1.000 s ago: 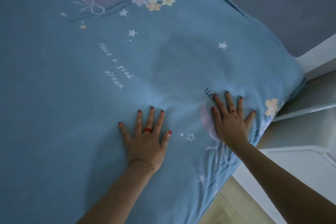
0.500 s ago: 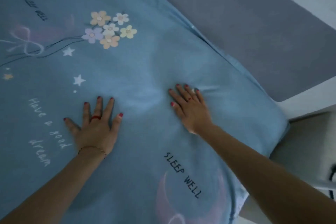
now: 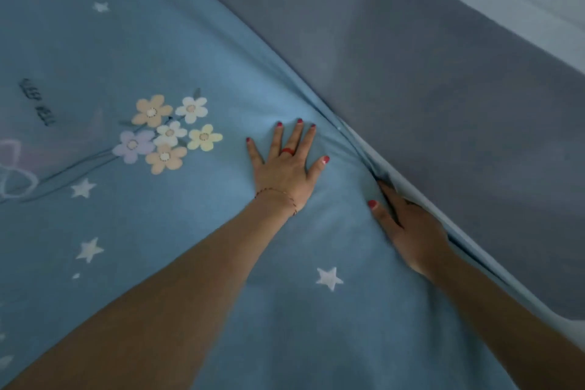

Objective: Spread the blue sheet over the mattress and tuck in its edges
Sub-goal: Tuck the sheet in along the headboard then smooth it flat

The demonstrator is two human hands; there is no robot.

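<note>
Head view, single frame. I log items left to right.

Blue sheet covers the mattress top across the left and centre of view, running from 7 o'clock up to 12 o'clock. Print on it: dark lettering, blurred, at 9 o'clock; a flower bouquet just left of centre; white stars scattered around it, one star low between the two forearms.

Left hand, near centre: palm down, fingers straight and spread, pressing flat on the sheet, grasping nothing. Red ring on one finger, thin bracelet at the wrist.

Right hand, at 3 o'clock from the left hand and slightly lower: it lies along the sheet's edge, where the fabric meets the grey panel. Thumb lies on top of the sheet; the other fingers go down into the gap beside the edge and are hidden, so I cannot tell whether they grasp fabric. Sheet puckers just above this hand.
</note>
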